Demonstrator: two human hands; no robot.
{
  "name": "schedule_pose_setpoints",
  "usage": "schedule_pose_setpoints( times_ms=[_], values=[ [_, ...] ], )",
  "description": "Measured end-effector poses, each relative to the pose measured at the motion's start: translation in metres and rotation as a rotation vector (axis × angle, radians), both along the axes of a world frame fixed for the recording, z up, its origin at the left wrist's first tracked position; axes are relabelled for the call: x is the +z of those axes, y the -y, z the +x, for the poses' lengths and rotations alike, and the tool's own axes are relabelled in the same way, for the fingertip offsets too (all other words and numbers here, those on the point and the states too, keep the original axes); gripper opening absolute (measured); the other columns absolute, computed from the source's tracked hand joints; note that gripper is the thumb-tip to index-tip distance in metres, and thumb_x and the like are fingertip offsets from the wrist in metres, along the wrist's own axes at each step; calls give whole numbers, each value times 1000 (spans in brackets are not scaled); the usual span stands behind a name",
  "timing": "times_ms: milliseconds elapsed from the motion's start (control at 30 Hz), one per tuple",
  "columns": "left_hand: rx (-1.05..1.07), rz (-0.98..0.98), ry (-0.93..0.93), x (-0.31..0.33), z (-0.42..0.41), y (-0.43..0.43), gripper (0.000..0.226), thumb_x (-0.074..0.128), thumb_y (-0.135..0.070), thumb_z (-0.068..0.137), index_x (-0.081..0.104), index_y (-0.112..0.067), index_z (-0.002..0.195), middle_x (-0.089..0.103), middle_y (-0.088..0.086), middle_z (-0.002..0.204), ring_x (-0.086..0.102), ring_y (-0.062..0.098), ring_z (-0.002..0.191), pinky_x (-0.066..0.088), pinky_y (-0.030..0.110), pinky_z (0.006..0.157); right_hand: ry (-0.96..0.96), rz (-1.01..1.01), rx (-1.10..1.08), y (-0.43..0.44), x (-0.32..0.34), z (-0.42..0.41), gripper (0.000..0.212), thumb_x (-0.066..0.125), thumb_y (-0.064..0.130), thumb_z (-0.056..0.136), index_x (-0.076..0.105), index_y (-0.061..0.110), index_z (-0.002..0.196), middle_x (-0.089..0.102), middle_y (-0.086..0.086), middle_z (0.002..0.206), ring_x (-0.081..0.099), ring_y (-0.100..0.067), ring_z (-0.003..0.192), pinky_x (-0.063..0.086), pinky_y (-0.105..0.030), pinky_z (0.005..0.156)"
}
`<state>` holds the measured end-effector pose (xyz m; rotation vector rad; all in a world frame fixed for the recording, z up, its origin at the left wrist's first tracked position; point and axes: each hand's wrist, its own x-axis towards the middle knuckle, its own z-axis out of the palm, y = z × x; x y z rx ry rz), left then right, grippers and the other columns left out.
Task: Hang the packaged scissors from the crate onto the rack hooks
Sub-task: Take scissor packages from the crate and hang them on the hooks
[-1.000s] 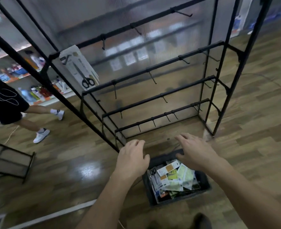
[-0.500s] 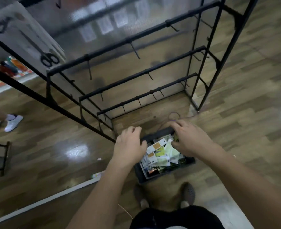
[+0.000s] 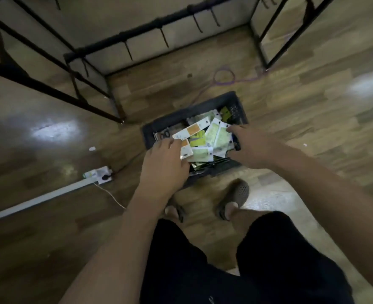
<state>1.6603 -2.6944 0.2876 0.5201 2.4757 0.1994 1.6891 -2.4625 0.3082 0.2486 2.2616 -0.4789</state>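
1. Left hand (image 3: 165,163) touches an orange-white pack (image 3: 190,132); whether it pinches, I cannot tell.
2. Right hand (image 3: 249,143) sits among the packaged scissors (image 3: 203,151) in the crate (image 3: 239,106), grip unclear; better to lift one pack singly.
3. Rack hooks (image 3: 164,39) stand farther off.

crate (image 3: 187,111) open above; rack bars (image 3: 141,29) stand near beyond.

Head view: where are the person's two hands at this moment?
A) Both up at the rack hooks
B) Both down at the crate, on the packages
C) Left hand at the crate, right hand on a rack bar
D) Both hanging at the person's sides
B: the left hand and the right hand both reach into the dark crate on the floor and touch the packages piled in it.
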Motion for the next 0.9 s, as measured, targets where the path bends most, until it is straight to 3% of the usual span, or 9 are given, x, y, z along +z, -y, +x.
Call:
schedule_pose_setpoints(
  times_ms=[133, 200, 367, 467, 567, 633, 700, 800, 900],
  values=[
    [-17, -10, 27, -131, 9, 8, 51, 60, -32, 96, 53, -12, 142, 57, 10, 135, 53, 34, 124, 49, 50, 99, 69, -65, 103, -8, -153, -15, 69, 61, 37, 99, 28, 24, 158, 44, -7, 157, 49, -30, 136, 45, -35, 94],
    [-60, -68, 22, -192, 6, 12, 50, 59, -34, 97, 52, -13, 142, 55, 8, 138, 52, 32, 128, 47, 48, 102, 118, -89, 184, -14, -234, -21, 68, 61, 40, 99, 29, 24, 157, 48, -7, 154, 51, -30, 134, 47, -38, 98],
    [-159, -246, -97, -310, -25, 10, 55, 57, -42, 96, 48, -19, 144, 53, 4, 144, 47, 27, 135, 42, 45, 109, 216, -45, 544, -22, -407, -48, 60, 58, 48, 99, 41, 20, 148, 57, -5, 137, 58, -26, 115, 52, -40, 90],
    [-173, -252, -123, -351, -34, 0, 61, 47, -53, 95, 46, -21, 147, 54, 3, 145, 50, 28, 135, 47, 47, 107, 31, 33, 787, -20, -480, -68, 49, 58, 45, 99, 45, 21, 140, 62, -4, 123, 60, -24, 97, 53, -39, 73],
    [-318, -209, -131, -365, -34, 1, 67, 38, -62, 91, 46, -26, 147, 54, -2, 146, 53, 25, 132, 50, 49, 106, -289, 41, 862, -6, -514, -88, 33, 58, 43, 97, 55, 21, 122, 64, -4, 111, 63, -26, 93, 58, -42, 68],
    [-341, -223, -87, -370, -39, -5, 69, 33, -67, 90, 43, -31, 147, 54, -7, 145, 54, 20, 130, 51, 48, 104, -377, 39, 872, -4, -513, -96, 29, 57, 42, 97, 57, 21, 117, 64, -2, 102, 61, -23, 85, 57, -39, 66],
    [-311, -230, -44, -369, -42, -16, 66, 33, -66, 90, 38, -35, 148, 53, -10, 144, 54, 18, 129, 51, 45, 104, -312, 31, 874, -13, -497, -99, 32, 58, 43, 97, 57, 21, 120, 62, 0, 97, 58, -20, 81, 53, -35, 66],
    [-328, -277, -68, -358, -32, -26, 59, 30, -62, 95, 39, -35, 146, 55, -11, 140, 56, 17, 126, 51, 43, 103, -131, 39, 837, -41, -471, -98, 41, 62, 46, 96, 55, 24, 130, 64, 2, 119, 60, -21, 99, 51, -34, 77],
    [-219, -198, -22, -353, -23, -31, 52, 35, -63, 96, 39, -44, 144, 52, -23, 138, 52, 4, 125, 47, 29, 101, -208, 42, 714, -68, -472, -87, 40, 60, 47, 94, 59, 19, 123, 67, -3, 114, 64, -26, 98, 57, -40, 79]
  ],
)
